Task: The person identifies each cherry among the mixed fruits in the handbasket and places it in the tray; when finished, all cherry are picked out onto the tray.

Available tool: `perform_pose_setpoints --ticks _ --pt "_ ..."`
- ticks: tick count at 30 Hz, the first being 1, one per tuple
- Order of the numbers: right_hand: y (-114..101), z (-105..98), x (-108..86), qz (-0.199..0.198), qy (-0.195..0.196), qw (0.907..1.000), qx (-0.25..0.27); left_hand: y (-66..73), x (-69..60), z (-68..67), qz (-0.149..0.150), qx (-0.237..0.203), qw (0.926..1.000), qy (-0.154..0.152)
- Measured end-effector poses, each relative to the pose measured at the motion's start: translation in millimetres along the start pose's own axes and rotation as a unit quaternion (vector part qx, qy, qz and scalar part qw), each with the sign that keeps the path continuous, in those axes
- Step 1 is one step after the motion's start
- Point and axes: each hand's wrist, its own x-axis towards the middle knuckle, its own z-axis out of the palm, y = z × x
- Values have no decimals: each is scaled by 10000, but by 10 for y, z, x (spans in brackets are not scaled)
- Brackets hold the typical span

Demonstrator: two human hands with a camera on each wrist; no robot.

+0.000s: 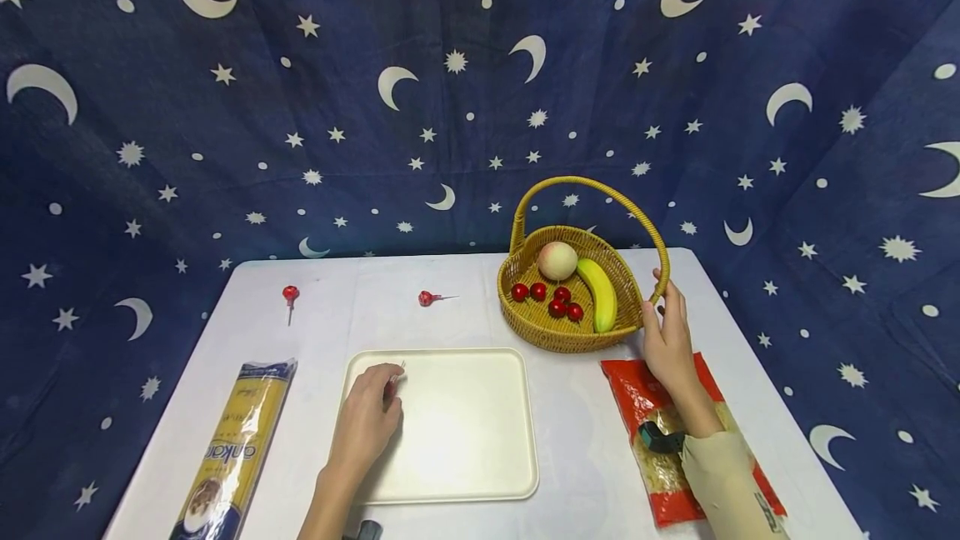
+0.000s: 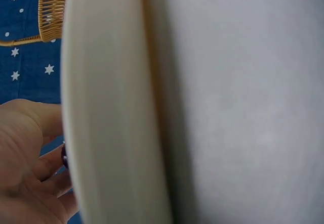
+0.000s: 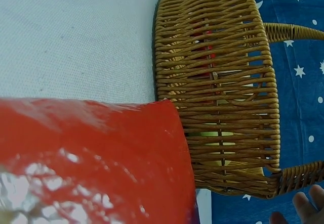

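Lollipop (image 1: 389, 391) pinched in my left fingers (image 1: 381, 372), unplaced, at the tray's (image 1: 465, 427) ten o'clock; two more lollipops (image 1: 290, 293) (image 1: 426, 298) seem left, at its ten and twelve. My right fingers (image 1: 675, 311) meet the basket handle (image 1: 660, 252), grip unclear.

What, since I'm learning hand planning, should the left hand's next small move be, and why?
Probably set the red lollipop down on the tray: the left hand holds it at the tray's left side, while two other lollipops lie on the table.

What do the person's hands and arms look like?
The left hand and right hand are bare. A beige sleeve with a dark marking shows on the right, with a dark strapped device at its cuff; no sleeve shows on the left.
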Motion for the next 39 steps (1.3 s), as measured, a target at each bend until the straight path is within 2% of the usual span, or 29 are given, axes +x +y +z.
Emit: perform_pose_setpoints --ticks 6,17,23,29,39 --pt "-2 -14 12 -22 11 10000 8 28 46 -20 -5 17 10000 -57" --pt "-5 -28 19 -27 -1 10000 -12 178 277 -41 506 -42 9985 198" --pt "-1 -32 10 -10 -22 10000 -21 399 528 -18 807 -266 9964 76" --pt "28 -7 3 29 -12 10000 -51 660 793 86 1168 -617 9912 -72" --pt "23 9 7 2 -2 10000 -19 981 1018 285 1555 -864 9835 -335"
